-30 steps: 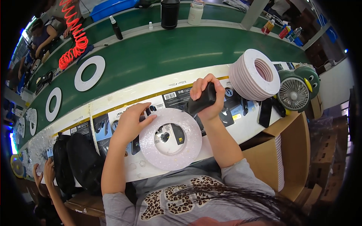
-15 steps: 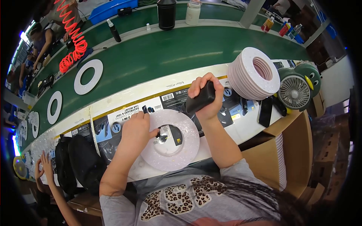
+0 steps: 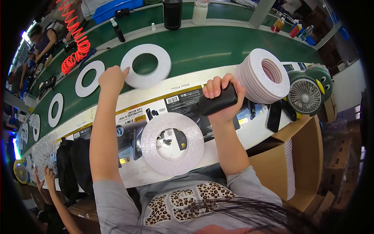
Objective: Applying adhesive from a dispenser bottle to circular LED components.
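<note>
Bench [image 3: 134, 173] ran across my view, green strip [image 3: 202, 50] beyond. Printed packaging [image 3: 132, 113] lay along bench. Tilted stack of white rings [image 3: 255, 78] stood at right. Glittery ring [image 3: 150, 142] lay flat on packaging, just before me. Held ring [image 3: 164, 64] was over green strip's near edge; whether touching, I couldn't tell. My left hand [image 3: 112, 80] pinched its left rim, thumb showing. My right hand [image 3: 230, 112] wrapped tightly around black handheld tool [image 3: 220, 99].
</note>
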Demonstrator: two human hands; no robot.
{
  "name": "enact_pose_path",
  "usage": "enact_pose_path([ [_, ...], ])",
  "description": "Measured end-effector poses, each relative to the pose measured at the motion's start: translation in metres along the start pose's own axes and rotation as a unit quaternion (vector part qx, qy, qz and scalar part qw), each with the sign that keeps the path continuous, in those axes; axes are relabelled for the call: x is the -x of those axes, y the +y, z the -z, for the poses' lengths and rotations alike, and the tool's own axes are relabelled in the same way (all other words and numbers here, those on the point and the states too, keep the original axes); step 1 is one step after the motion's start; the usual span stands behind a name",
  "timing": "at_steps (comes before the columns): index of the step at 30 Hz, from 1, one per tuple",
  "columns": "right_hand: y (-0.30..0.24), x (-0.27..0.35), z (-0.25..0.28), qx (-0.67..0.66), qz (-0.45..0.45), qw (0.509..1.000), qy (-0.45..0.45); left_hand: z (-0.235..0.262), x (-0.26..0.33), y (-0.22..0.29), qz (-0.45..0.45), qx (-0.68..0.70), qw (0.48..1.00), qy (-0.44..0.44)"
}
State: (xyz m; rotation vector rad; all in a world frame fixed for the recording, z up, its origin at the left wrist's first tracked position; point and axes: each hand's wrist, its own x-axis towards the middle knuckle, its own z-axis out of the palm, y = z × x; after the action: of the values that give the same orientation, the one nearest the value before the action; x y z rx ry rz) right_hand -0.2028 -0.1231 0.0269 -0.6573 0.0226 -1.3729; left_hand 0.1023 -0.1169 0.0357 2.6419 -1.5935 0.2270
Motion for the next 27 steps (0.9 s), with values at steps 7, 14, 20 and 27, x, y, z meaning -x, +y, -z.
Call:
enact_pose_path([
  [7, 0.012, 0.009, -0.009, 0.062, -0.032, 0.997, -0.044, -0.024, 0.049, -0.015, -0.002, 0.095, 0.994, 0.060],
  [14, 0.042, 0.023, -0.022, 0.112, -0.043, 0.991, -0.051, -0.043, 0.116, -0.008, 0.002, 0.297, 0.953, 0.063],
  [20, 0.052, 0.023, -0.017, 0.136, -0.060, 0.986, -0.072, -0.059, 0.114, -0.010, -0.033, 0.280, 0.957, 0.075],
  [27, 0.057, 0.022, -0.016, 0.141, -0.069, 0.984, -0.084, -0.064, 0.112, -0.008, -0.047, 0.259, 0.963, 0.058],
])
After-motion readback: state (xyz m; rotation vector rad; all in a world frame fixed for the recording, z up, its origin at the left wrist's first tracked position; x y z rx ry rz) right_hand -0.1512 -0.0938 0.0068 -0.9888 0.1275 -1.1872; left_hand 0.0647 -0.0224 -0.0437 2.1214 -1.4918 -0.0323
